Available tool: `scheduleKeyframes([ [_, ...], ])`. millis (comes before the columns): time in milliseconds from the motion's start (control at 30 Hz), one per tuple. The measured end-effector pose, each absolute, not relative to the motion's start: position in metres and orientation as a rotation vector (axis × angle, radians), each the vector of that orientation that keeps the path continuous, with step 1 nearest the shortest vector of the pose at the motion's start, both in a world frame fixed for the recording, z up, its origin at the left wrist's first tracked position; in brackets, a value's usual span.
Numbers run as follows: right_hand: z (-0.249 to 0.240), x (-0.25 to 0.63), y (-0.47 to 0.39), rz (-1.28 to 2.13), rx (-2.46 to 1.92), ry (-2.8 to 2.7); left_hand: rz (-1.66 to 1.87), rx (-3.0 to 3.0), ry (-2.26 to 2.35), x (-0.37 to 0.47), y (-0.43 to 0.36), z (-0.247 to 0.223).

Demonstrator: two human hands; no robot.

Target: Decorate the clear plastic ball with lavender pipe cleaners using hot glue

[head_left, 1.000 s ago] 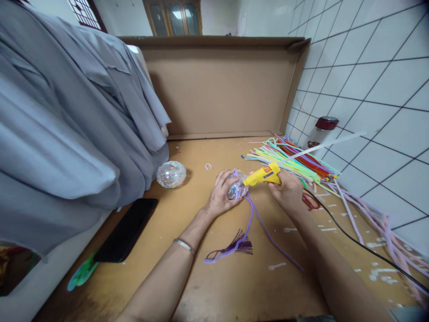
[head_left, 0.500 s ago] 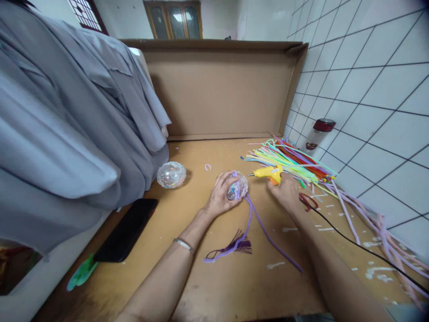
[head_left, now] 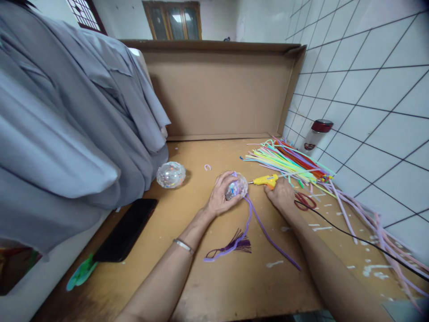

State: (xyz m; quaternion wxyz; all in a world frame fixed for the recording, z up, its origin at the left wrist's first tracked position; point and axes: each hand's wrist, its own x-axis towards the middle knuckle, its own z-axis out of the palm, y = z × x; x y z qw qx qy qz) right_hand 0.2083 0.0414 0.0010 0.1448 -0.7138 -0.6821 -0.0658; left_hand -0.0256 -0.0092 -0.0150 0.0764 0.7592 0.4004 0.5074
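Note:
My left hand (head_left: 221, 195) is wrapped round the left side of a clear, textured ball (head_left: 240, 185) with purple strands on it. Two purple pipe cleaners (head_left: 268, 237) trail from the ball toward the table's front, one lying across a dark purple tassel (head_left: 241, 243). In my right hand (head_left: 282, 195) is a yellow glue gun (head_left: 266, 180), its nozzle pointing left at the ball's right side, touching or very near it. A second clear ball (head_left: 171, 175) rests on the table to the left.
Many coloured pipe cleaners (head_left: 288, 158) lie at the back right, beside a red-lidded jar (head_left: 317, 134). Red-handled scissors (head_left: 305, 201) and a black cord are by my right wrist. A black phone (head_left: 127, 230) lies left, near grey cloth (head_left: 83, 112). Cardboard (head_left: 221, 94) stands behind.
My right hand has moved slightly left and down with the glue gun, bringing the nozzle to the ball. My left hand and the ball have barely moved.

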Motion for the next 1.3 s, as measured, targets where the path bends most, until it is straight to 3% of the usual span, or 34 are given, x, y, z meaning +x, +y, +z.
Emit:
scheduleKeyframes([
  [133, 0.009, 0.204, 0.035, -0.242, -1.813, -1.938, 1.564, 2.204, 1.235, -0.022, -0.01, -0.014],
  [267, 0.013, 0.185, 0.025, 0.298, -1.242, -1.88, 1.612, 2.125, 1.244, -0.019, -0.011, -0.013],
  [367, 0.011, 0.166, 0.013, 0.609, -1.069, -1.793, 1.623, 2.066, 1.267, -0.018, -0.011, -0.011],
  [933, 0.003, 0.144, 0.004, 0.903, -1.067, -1.525, 1.629, 2.133, 1.218, -0.015, -0.016, -0.009],
  [1300, 0.001, 0.14, 0.006, 0.917, -1.102, -1.475, 1.641, 2.154, 1.231, -0.014, -0.016, -0.008],
])
